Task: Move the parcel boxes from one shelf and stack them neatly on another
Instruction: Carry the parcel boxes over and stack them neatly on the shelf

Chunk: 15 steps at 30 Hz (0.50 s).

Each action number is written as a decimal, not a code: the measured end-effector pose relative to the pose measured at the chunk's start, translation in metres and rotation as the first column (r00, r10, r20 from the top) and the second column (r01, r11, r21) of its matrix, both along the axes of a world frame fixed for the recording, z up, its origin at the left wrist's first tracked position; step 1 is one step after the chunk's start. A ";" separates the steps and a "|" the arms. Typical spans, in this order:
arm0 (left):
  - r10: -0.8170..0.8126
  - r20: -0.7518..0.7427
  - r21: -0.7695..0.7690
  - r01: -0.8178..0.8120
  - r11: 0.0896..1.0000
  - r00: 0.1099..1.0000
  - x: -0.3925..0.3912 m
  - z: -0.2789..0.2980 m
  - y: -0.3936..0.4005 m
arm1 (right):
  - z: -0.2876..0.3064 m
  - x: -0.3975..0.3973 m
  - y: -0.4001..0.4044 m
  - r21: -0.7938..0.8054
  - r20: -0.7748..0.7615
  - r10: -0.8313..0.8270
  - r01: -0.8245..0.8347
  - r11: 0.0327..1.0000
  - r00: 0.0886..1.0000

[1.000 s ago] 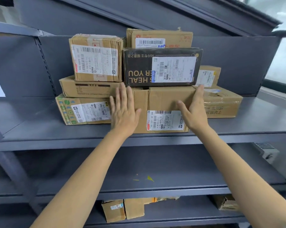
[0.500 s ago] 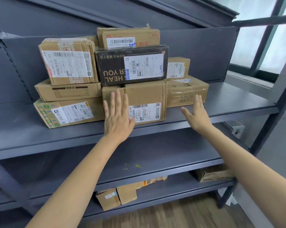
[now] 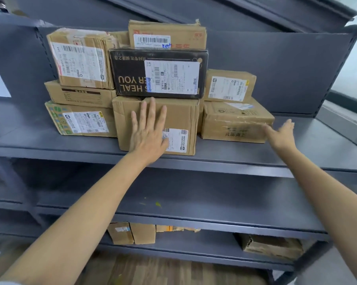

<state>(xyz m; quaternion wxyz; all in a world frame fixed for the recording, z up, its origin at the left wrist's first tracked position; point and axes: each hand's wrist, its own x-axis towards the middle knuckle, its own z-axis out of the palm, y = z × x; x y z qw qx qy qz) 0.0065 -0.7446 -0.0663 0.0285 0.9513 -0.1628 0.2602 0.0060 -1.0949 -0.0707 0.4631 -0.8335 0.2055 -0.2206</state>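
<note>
Several parcel boxes stand stacked on the upper grey shelf (image 3: 245, 157). My left hand (image 3: 148, 130) lies flat with straight fingers against the front of the middle brown box (image 3: 181, 118). On that box sits a black box (image 3: 132, 73) with a white label, and a brown box (image 3: 185, 34) tops it. My right hand (image 3: 280, 133) is open, fingers straight, at the right front corner of the low taped box (image 3: 231, 122); the hand is blurred. A small labelled box (image 3: 229, 86) sits on the taped box.
Three boxes are stacked at the left: a green-printed one (image 3: 56, 118), a flat one (image 3: 81, 95), and a labelled one (image 3: 81, 58). The middle shelf (image 3: 194, 198) holds only scraps. The bottom shelf holds boxes (image 3: 132, 233) and a torn box (image 3: 272, 245). A window is at right.
My right hand has moved right, from beside the middle box to the taped box's right corner. My left hand stays on the middle box's front. The view has shifted.
</note>
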 end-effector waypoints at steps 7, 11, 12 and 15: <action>0.027 0.018 -0.022 -0.026 0.999 0.999 0.008 -0.008 -0.007 | -0.018 0.030 -0.011 0.144 0.044 0.173 -0.178 0.973 0.984; 0.045 -0.007 -0.046 -0.046 0.998 0.999 0.011 -0.011 -0.017 | -0.020 0.033 -0.016 0.138 0.055 0.233 -0.238 0.961 0.971; 0.050 -0.015 -0.048 -0.050 0.998 0.999 0.011 -0.012 -0.019 | -0.020 0.032 -0.016 0.137 0.045 0.241 -0.245 0.960 0.969; 0.042 -0.027 -0.038 -0.043 0.998 0.999 0.012 -0.013 -0.018 | -0.022 0.032 -0.017 0.125 0.021 0.268 -0.268 0.955 0.963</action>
